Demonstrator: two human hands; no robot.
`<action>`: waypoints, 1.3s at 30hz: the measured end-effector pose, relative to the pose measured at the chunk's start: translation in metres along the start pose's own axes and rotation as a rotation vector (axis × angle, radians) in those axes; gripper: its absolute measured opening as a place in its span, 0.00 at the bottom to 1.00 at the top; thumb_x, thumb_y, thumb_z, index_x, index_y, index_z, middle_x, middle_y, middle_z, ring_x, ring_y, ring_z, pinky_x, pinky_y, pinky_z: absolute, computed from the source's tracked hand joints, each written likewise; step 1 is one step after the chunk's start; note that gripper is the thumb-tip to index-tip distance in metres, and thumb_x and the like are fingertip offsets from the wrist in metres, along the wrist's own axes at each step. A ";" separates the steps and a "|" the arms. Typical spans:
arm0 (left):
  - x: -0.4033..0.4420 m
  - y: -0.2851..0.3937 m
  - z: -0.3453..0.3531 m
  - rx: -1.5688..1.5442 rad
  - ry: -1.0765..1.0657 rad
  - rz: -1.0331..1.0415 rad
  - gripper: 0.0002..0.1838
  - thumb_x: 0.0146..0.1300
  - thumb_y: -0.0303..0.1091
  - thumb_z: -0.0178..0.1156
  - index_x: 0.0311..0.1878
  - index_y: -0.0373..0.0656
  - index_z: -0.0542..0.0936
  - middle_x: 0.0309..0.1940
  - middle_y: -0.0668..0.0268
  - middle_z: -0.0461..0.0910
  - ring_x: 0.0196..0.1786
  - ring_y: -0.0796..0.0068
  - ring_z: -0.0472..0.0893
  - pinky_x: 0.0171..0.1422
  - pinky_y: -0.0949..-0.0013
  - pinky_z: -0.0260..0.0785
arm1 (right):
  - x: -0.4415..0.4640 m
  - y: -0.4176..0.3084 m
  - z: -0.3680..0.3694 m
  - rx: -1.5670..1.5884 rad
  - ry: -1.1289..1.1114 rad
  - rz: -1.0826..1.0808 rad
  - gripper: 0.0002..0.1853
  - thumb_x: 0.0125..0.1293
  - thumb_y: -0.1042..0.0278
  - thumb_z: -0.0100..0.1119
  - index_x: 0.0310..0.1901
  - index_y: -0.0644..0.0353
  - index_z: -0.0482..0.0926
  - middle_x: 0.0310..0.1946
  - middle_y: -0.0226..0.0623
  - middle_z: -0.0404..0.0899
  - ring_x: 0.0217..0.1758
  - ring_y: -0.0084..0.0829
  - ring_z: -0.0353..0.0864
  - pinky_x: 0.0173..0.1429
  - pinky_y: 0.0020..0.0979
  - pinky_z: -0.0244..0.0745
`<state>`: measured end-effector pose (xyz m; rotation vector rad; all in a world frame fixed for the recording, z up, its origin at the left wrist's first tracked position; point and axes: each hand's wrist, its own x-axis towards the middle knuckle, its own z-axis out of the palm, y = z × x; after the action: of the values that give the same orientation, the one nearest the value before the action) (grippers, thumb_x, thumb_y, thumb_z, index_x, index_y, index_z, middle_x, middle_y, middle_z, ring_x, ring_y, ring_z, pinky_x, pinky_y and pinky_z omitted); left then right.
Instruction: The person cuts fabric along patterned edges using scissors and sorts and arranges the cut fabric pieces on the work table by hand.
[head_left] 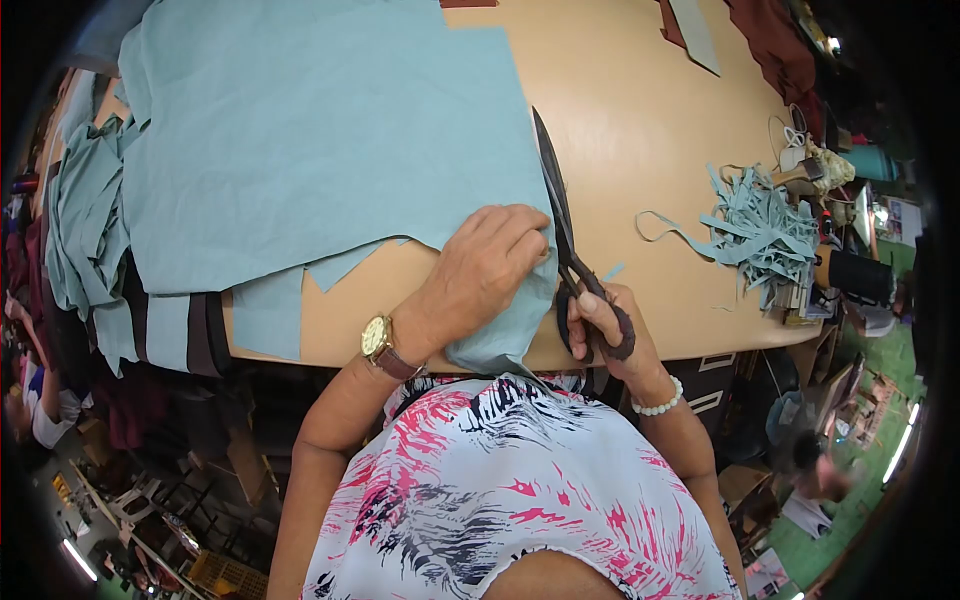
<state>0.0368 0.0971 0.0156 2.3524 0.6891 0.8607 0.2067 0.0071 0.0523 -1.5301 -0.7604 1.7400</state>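
A large light-blue cloth [320, 130] lies spread over the table [620, 130], its lower right part hanging to the front edge. My left hand [488, 262], with a watch at the wrist, rests on the cloth near its right edge, the fingers bent and closed on the fabric. Just right of that edge, my right hand [618, 330] grips the handles of large dark scissors [562, 215]. The blades point away from me along the cloth's edge and look nearly closed.
Thin blue cloth strips [765, 230] are heaped at the right, beside a brush [795, 173]. Bunched blue fabric [90, 215] lies at the far left. Brown cloth [775, 50] hangs over the back right. Blurred people are at both sides.
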 end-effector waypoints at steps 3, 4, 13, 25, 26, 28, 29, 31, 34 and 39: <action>-0.001 0.003 0.000 -0.020 0.004 0.011 0.09 0.49 0.24 0.59 0.33 0.37 0.70 0.43 0.58 0.74 0.47 0.58 0.75 0.50 0.62 0.67 | 0.007 -0.004 0.000 -0.019 0.020 -0.016 0.19 0.60 0.52 0.56 0.24 0.60 0.71 0.13 0.27 0.67 0.14 0.16 0.67 0.19 0.18 0.59; -0.002 0.004 -0.001 -0.028 0.007 0.014 0.09 0.49 0.24 0.59 0.33 0.38 0.70 0.43 0.58 0.74 0.47 0.58 0.75 0.49 0.62 0.68 | 0.010 -0.005 0.001 -0.028 0.029 -0.025 0.19 0.60 0.51 0.56 0.23 0.60 0.70 0.13 0.28 0.67 0.14 0.17 0.67 0.19 0.18 0.59; -0.006 0.011 -0.003 -0.063 0.016 0.004 0.09 0.49 0.24 0.60 0.32 0.38 0.70 0.43 0.58 0.74 0.46 0.58 0.75 0.49 0.62 0.68 | 0.019 -0.009 0.007 0.011 0.073 -0.033 0.22 0.60 0.49 0.56 0.20 0.61 0.70 0.12 0.29 0.67 0.14 0.18 0.67 0.19 0.19 0.59; -0.008 0.009 -0.001 -0.073 -0.013 -0.005 0.09 0.48 0.23 0.61 0.32 0.38 0.70 0.43 0.58 0.74 0.47 0.58 0.74 0.50 0.61 0.67 | 0.015 -0.005 0.004 -0.015 0.081 0.006 0.19 0.61 0.53 0.57 0.24 0.61 0.71 0.13 0.25 0.65 0.13 0.15 0.65 0.18 0.17 0.57; -0.008 0.009 -0.001 -0.075 -0.011 -0.006 0.10 0.48 0.23 0.61 0.32 0.38 0.70 0.43 0.58 0.74 0.48 0.58 0.74 0.50 0.61 0.68 | 0.015 -0.005 0.005 -0.011 0.081 0.003 0.19 0.61 0.53 0.57 0.24 0.61 0.71 0.13 0.25 0.65 0.13 0.15 0.65 0.17 0.17 0.57; -0.009 0.010 -0.002 -0.080 -0.009 -0.006 0.10 0.48 0.23 0.61 0.32 0.38 0.70 0.43 0.58 0.74 0.48 0.57 0.74 0.51 0.61 0.68 | 0.014 -0.005 0.006 -0.003 0.081 -0.004 0.18 0.61 0.53 0.58 0.24 0.61 0.72 0.13 0.25 0.65 0.13 0.14 0.64 0.17 0.17 0.57; -0.009 0.010 -0.002 -0.079 -0.013 -0.008 0.10 0.48 0.23 0.61 0.32 0.38 0.70 0.43 0.58 0.74 0.48 0.57 0.74 0.51 0.61 0.68 | 0.013 -0.006 0.007 -0.008 0.087 0.004 0.18 0.61 0.53 0.58 0.24 0.61 0.72 0.13 0.25 0.66 0.13 0.14 0.64 0.17 0.17 0.57; -0.009 0.010 -0.001 -0.077 -0.020 -0.010 0.10 0.48 0.23 0.61 0.32 0.38 0.70 0.44 0.58 0.74 0.48 0.57 0.74 0.51 0.61 0.67 | 0.013 -0.008 0.008 -0.019 0.098 0.018 0.18 0.61 0.54 0.59 0.24 0.61 0.72 0.12 0.25 0.66 0.12 0.13 0.64 0.17 0.16 0.57; -0.009 0.009 0.000 -0.081 -0.016 -0.007 0.10 0.48 0.23 0.61 0.32 0.38 0.70 0.43 0.58 0.74 0.48 0.58 0.74 0.51 0.61 0.67 | 0.012 -0.009 0.009 -0.070 0.083 0.032 0.18 0.61 0.55 0.59 0.24 0.62 0.73 0.12 0.25 0.66 0.12 0.13 0.64 0.17 0.16 0.57; -0.008 0.010 -0.003 -0.069 -0.014 -0.003 0.10 0.47 0.23 0.61 0.32 0.38 0.70 0.43 0.58 0.74 0.48 0.58 0.74 0.51 0.61 0.67 | 0.016 -0.006 0.008 0.023 0.069 0.000 0.19 0.61 0.54 0.58 0.23 0.61 0.73 0.12 0.26 0.67 0.13 0.15 0.66 0.18 0.18 0.59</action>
<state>0.0319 0.0864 0.0208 2.2931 0.6467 0.8530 0.1986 0.0234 0.0490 -1.5665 -0.7026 1.6813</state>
